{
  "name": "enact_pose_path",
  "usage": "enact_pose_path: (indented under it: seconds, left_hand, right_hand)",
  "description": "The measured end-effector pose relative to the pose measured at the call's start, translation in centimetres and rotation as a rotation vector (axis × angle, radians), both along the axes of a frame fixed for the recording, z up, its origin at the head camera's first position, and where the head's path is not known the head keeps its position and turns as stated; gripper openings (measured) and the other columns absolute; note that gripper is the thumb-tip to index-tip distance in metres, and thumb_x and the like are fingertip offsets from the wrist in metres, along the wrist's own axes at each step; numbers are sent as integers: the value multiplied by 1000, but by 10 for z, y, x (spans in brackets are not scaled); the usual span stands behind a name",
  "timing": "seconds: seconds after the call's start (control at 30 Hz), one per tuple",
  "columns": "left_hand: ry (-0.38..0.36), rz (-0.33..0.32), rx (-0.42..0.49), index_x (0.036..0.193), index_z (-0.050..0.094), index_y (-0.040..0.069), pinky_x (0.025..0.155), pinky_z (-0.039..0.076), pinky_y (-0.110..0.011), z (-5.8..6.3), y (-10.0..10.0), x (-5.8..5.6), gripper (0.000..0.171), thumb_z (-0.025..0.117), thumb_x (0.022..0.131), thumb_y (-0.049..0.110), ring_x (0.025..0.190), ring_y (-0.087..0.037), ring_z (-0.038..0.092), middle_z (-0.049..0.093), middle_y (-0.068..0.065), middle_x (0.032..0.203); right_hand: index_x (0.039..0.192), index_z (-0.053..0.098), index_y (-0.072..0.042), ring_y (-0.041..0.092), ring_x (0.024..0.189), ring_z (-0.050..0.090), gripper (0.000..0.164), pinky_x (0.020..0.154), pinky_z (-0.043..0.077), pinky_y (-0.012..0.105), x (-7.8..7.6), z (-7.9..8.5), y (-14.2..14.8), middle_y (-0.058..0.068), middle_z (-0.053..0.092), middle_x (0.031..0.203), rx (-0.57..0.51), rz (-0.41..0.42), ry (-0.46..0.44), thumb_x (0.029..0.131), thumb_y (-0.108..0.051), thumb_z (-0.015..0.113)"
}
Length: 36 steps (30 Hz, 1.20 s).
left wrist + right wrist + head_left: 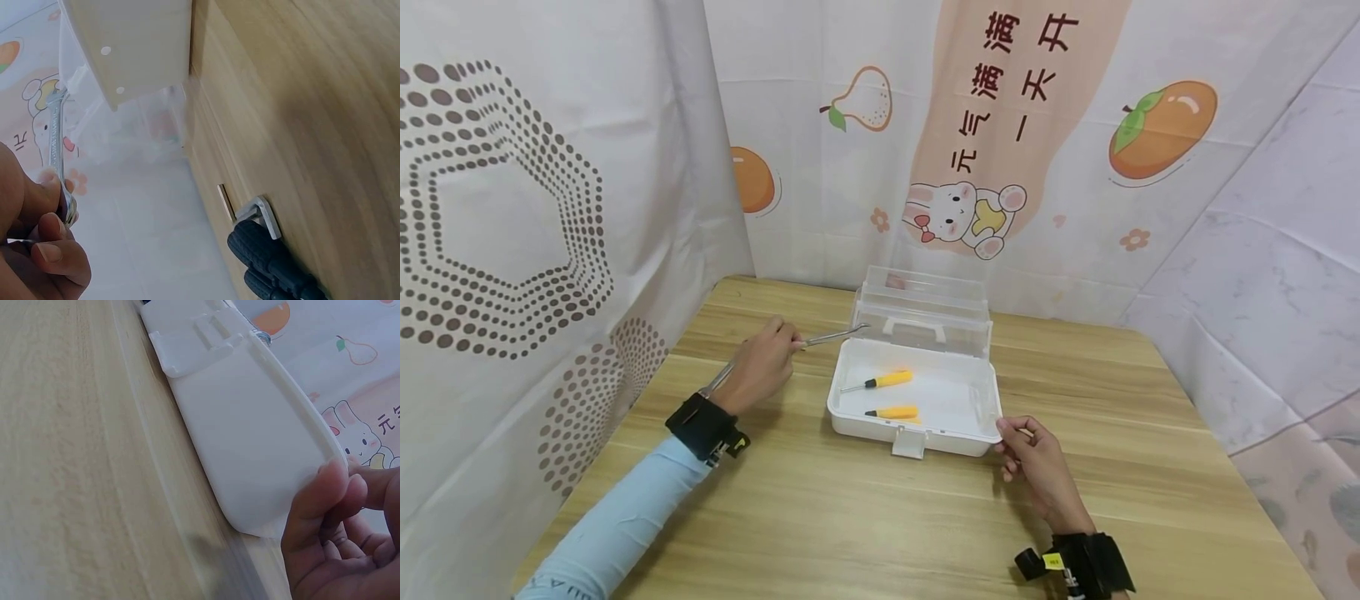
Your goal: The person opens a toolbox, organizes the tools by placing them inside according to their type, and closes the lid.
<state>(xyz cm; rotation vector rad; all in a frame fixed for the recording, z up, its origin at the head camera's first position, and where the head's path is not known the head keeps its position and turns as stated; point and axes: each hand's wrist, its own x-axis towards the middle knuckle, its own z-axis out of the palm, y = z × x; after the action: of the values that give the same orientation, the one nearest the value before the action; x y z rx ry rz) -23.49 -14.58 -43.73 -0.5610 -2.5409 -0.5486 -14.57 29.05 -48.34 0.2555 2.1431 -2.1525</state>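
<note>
My left hand [763, 367] holds a silver wrench [835, 337] between thumb and fingers, left of a white plastic toolbox [865, 427]. The wrench's open-jawed end [57, 97] points toward the box, and in the head view its tip overlaps the rear left of the box. My right hand [1033, 458] pinches the front right corner of the toolbox rim, thumb and fingertips on the edge [334, 450]. Inside the box lie a yellow-handled screwdriver [891, 379] with a metal shaft and, nearer the front, another yellow and black handle [895, 412].
The toolbox's clear lid [925, 292] stands raised at the back, and its latch [909, 443] hangs down in front. Black-handled hex keys [262, 256] lie on the wooden table [865, 525] by my left hand. Printed curtains [850, 192] hang behind and beside the table.
</note>
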Motion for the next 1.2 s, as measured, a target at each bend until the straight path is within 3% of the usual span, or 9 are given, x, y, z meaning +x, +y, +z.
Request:
enact_pose_path:
  seconds: [0.27,1.2]
  left_hand:
    - [23,-9,-14,95,69,-1,47,38,-29,0,6,-1,10,65,100,7,56,-14,44,51,-7,85]
    - [-12,-23,-28,98,68,-1,49,38,-27,-2,16,-4,12,62,102,8,58,-13,44,50,-7,88]
  right_hand:
    - [119,54,-2,10,57,47,33,50,49,24,0,0,-1,8,65,84,1,-5,-5,103,-29,64]
    - [121,54,-1,10,56,45,33,50,48,24,-1,-2,1,8,65,83,-5,-4,2,104,-27,64]
